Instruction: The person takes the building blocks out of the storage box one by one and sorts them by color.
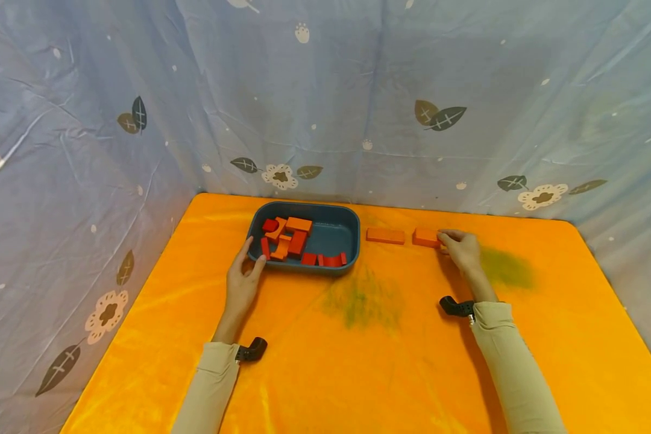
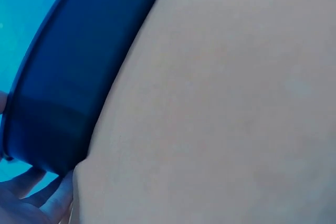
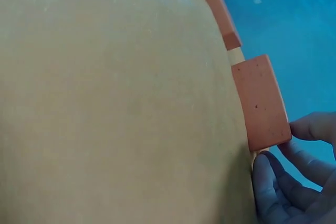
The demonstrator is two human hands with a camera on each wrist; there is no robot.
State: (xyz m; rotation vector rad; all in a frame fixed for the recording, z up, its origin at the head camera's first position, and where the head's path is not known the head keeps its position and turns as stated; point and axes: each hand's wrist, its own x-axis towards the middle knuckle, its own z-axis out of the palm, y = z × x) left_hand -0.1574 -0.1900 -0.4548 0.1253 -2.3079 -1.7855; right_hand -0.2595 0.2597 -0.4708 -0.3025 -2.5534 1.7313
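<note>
A dark blue rectangular tub (image 1: pixel 336 217) stands at the back of the table, with several red and orange toy blocks (image 1: pixel 296 243) lying loose in its left and front parts. My left hand (image 1: pixel 241 282) grips the tub's front left corner, thumb at the front rim and fingers along the left side. In the left wrist view the fingers (image 2: pixel 56 203) touch the outside of the blue tub (image 2: pixel 79 61). Right of the tub, my right hand (image 1: pixel 462 248) pinches the right end of an orange rectangular block (image 1: pixel 425 237). Its fingers (image 3: pixel 315 126) show at that end in the right wrist view.
A long, thin orange block (image 1: pixel 385 235) lies between the tub and the pinched block, with a small gap before the latter. Yellow cloth (image 1: pixel 380 374) covers the table. Grey-blue patterned curtains (image 1: pixel 358 90) rise behind and at both sides.
</note>
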